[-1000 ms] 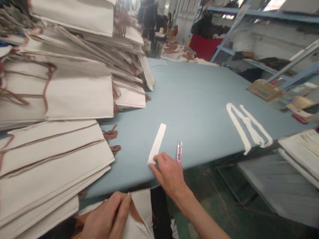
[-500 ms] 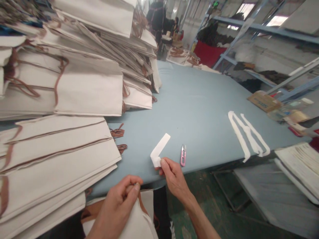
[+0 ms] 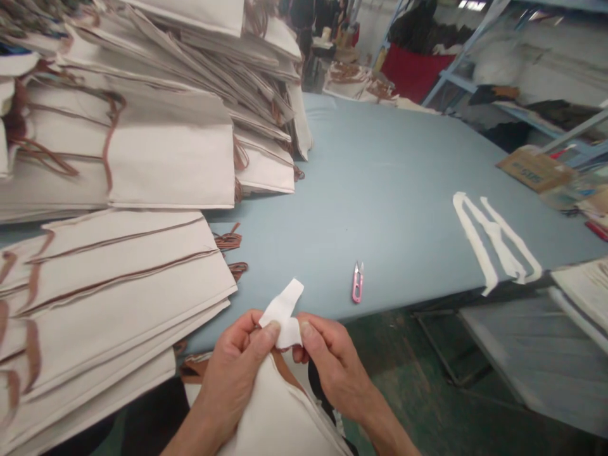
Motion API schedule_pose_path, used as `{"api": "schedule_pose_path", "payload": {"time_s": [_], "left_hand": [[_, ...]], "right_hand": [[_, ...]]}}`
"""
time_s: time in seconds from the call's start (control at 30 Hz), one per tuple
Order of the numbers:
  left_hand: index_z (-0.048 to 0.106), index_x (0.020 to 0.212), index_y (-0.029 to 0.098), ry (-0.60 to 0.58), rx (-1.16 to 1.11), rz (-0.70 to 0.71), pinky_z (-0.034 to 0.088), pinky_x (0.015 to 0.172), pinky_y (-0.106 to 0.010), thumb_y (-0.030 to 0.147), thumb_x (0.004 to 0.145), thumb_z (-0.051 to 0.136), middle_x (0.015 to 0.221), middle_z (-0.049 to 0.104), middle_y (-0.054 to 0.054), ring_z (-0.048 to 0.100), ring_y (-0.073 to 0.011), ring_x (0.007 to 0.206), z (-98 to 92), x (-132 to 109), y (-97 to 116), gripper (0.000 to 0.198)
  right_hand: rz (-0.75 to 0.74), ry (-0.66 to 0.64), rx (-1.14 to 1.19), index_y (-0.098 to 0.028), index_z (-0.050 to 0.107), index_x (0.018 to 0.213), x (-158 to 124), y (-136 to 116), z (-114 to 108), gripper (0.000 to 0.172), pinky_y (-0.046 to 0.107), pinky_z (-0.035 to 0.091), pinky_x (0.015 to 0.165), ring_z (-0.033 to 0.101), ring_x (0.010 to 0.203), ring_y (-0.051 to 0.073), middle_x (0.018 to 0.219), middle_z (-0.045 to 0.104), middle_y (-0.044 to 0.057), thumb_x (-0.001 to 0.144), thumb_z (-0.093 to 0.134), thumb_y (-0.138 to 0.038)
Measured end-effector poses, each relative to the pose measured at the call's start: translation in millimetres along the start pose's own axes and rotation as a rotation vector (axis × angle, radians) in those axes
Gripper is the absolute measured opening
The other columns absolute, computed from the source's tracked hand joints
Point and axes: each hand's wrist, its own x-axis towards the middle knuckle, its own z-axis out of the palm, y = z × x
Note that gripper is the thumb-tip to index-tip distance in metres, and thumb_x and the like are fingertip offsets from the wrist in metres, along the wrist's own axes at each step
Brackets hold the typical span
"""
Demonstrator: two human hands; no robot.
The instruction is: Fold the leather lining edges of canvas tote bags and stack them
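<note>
I have two hands in view, both closed narrow in pinches. My left hand [image 3: 232, 373] grips a folded white strip [image 3: 282, 315] between thumb and fingers, and my right hand [image 3: 332, 367] pinches the same strip from the other side. The one strip sits bent between them, just above the top edge of a cream canvas bag [image 3: 275, 418] lying under my wrists at the table's near edge. A brown cord [image 3: 285, 373] runs along the bag's mouth. On the blue-grey table [image 3: 380, 171] I count one pair of pink thread snips [image 3: 358, 283] near my right hand, two long white strips [image 3: 494, 237] lying side by side further right, and two small brown cord bundles [image 3: 228, 240] beside two tall stacks of canvas bags [image 3: 142, 145] on the left. One cardboard box [image 3: 534, 168] sits at the far right corner.
</note>
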Motion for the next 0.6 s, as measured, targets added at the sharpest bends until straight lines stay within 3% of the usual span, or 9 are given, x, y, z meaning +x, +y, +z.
{"api": "schedule_pose_path", "payload": {"time_s": [0.17, 0.23, 0.33, 0.43, 0.5, 0.57, 0.6], "left_hand": [[0.066, 0.083, 0.018, 0.082, 0.056, 0.026, 0.050, 0.052, -0.020, 0.058, 0.076, 0.087, 0.063, 0.069, 0.003, 0.062, -0.0126, 0.050, 7.6, -7, 0, 0.045], [0.064, 0.083, 0.019, 0.083, 0.075, 0.003, 0.044, 0.046, -0.018, 0.061, 0.076, 0.087, 0.058, 0.064, 0.005, 0.056, -0.0104, 0.044, 6.8, -7, -3, 0.048], [0.063, 0.082, 0.019, 0.082, 0.067, -0.004, 0.040, 0.045, -0.016, 0.062, 0.074, 0.088, 0.056, 0.062, 0.007, 0.053, -0.0081, 0.043, 6.1, -6, -5, 0.050], [0.063, 0.074, 0.019, 0.076, -0.037, -0.074, 0.046, 0.049, -0.018, 0.054, 0.070, 0.091, 0.056, 0.063, 0.006, 0.056, -0.0100, 0.048, 9.9, -5, -3, 0.045], [0.067, 0.075, 0.019, 0.089, -0.199, -0.189, 0.052, 0.054, -0.021, 0.050, 0.073, 0.087, 0.060, 0.067, 0.004, 0.062, -0.0135, 0.054, 13.5, -7, -1, 0.037], [0.072, 0.080, 0.019, 0.102, -0.318, -0.318, 0.057, 0.062, -0.025, 0.048, 0.080, 0.077, 0.065, 0.072, 0.000, 0.069, -0.0182, 0.063, 15.4, -9, -2, 0.030], [0.074, 0.079, 0.018, 0.092, -0.324, -0.369, 0.058, 0.064, -0.027, 0.048, 0.083, 0.073, 0.067, 0.074, -0.002, 0.072, -0.0208, 0.068, 15.1, -11, -4, 0.030]], "right_hand": [[-0.007, 0.004, 0.073, -0.017, 0.069, 0.085, -4, 0, -3, 0.067, 0.026, 0.043, 0.064, 0.053, 0.067, 0.015, 0.073, 0.058, 0.000, 0.106, 0.033, -0.070], [0.016, 0.029, 0.002, -0.017, 0.070, 0.084, -4, -1, -3, 0.054, 0.025, 0.042, 0.062, 0.053, 0.065, 0.014, 0.072, 0.061, -0.001, 0.103, 0.047, -0.062], [-0.005, 0.119, -0.162, -0.017, 0.070, 0.080, -5, -6, -1, 0.032, 0.023, 0.042, 0.060, 0.056, 0.063, 0.012, 0.070, 0.066, -0.002, 0.102, 0.055, -0.035], [-0.263, 0.194, -0.322, -0.018, 0.069, 0.085, -8, -13, 2, 0.026, 0.024, 0.047, 0.067, 0.065, 0.067, 0.014, 0.076, 0.073, 0.002, 0.104, 0.052, -0.021], [-0.461, 0.163, -0.375, -0.019, 0.069, 0.093, -14, -16, 5, 0.019, 0.026, 0.053, 0.077, 0.073, 0.078, 0.017, 0.089, 0.080, 0.006, 0.103, 0.053, -0.017], [-0.541, 0.126, -0.379, -0.020, 0.068, 0.099, -23, -17, 10, 0.016, 0.027, 0.056, 0.083, 0.076, 0.085, 0.018, 0.097, 0.082, 0.007, 0.102, 0.053, -0.016], [-0.503, 0.144, -0.374, -0.021, 0.068, 0.098, -28, -16, 13, 0.015, 0.026, 0.057, 0.083, 0.077, 0.084, 0.018, 0.095, 0.082, 0.005, 0.102, 0.054, -0.018]]}}
